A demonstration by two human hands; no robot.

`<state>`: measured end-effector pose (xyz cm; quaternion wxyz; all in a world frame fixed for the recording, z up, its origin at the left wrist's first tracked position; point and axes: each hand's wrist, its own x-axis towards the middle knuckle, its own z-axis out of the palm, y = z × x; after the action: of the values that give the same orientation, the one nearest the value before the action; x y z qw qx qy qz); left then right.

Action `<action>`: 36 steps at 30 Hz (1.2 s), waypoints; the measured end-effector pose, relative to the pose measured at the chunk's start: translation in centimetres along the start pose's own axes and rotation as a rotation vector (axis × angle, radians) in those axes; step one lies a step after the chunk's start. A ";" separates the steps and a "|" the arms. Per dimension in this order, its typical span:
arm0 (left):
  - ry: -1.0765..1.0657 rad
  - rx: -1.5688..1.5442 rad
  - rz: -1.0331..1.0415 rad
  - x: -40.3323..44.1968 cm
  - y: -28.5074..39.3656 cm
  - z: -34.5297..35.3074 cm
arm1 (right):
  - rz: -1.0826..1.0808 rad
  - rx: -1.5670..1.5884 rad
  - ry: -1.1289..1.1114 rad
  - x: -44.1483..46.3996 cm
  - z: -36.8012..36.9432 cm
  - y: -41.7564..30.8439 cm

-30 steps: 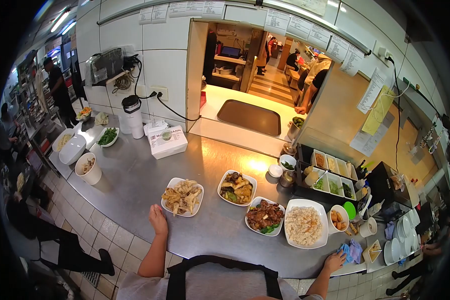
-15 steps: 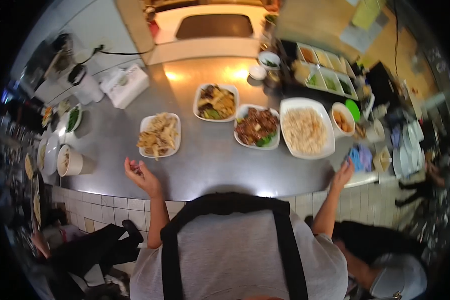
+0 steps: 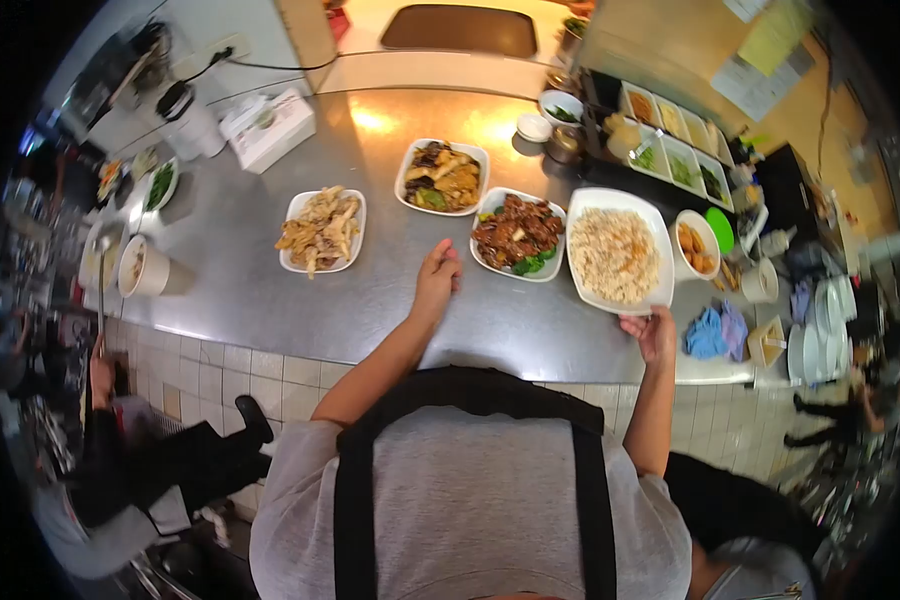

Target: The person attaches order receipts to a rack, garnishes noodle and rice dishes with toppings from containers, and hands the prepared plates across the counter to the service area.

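Note:
My right hand (image 3: pixel 652 334) is at the front right rim of a large white dish (image 3: pixel 667 270), its fingers closed on the edge. Pale fried rice (image 3: pixel 615 255) with orange flecks fills that dish. Nothing shows in my left hand (image 3: pixel 438 278), which is over the counter with its fingers loosely extended. Just right of it sits a white bowl of glossy brown meat (image 3: pixel 515 235) with green vegetables. Behind is a bowl of mixed vegetables and golden pieces (image 3: pixel 442 178). Left of my left hand stands a bowl of pale fried strips (image 3: pixel 320 232).
Condiment trays (image 3: pixel 680 150) line the back right. A bowl of orange pieces (image 3: pixel 695 247), blue cloths (image 3: pixel 715 332) and stacked white bowls (image 3: pixel 820 320) are at right. A paper tub (image 3: pixel 142 268) and tissue box (image 3: pixel 270 130) stand left. Other people are at both sides.
My left hand has moved right, from near the fried strips to near the meat bowl. My right hand has come inward to the rice dish's rim. The view has shifted slightly.

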<state>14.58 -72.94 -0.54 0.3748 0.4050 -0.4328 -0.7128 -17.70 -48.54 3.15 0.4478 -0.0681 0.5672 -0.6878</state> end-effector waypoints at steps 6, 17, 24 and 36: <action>-0.157 0.139 -0.101 3.2 -0.7 0.3 | 0.100 0.211 -0.152 -1.6 0.3 2.2; -0.039 -0.070 -0.158 1.3 -1.3 4.8 | 0.183 0.240 -0.141 -1.7 -1.0 2.1; -0.071 -0.082 -0.239 -5.3 3.0 -1.7 | 0.217 0.200 -0.319 -3.0 -0.3 -0.5; 0.221 0.065 0.149 4.6 22.1 -9.8 | 0.059 0.104 -0.432 7.7 22.9 -8.9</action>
<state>25.67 -87.68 15.69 0.4588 0.4599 -0.4408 -0.6195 -13.25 -70.76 15.44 0.5817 -0.1741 0.4234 -0.6723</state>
